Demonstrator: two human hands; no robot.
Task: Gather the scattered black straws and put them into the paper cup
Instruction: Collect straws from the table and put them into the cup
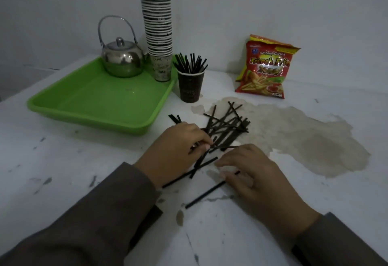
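Several black straws (225, 126) lie in a loose crossed pile on the white table (63, 171), with a few more strewn nearer me. A dark paper cup (190, 86) stands upright behind the pile, holding several straws that fan out of its top. My left hand (174, 152) rests on the near left side of the pile, fingers curled and pinching a few straws, whose ends stick out beyond its knuckles. My right hand (256, 176) lies flat over the near straws, fingertips touching one long black straw (206, 194).
A green tray (94, 106) at the back left carries a steel teapot (121, 58) and a tall stack of paper cups (158, 34). A red snack bag (265, 70) leans on the wall at the back right. A brown stain (304, 137) spreads right of the pile.
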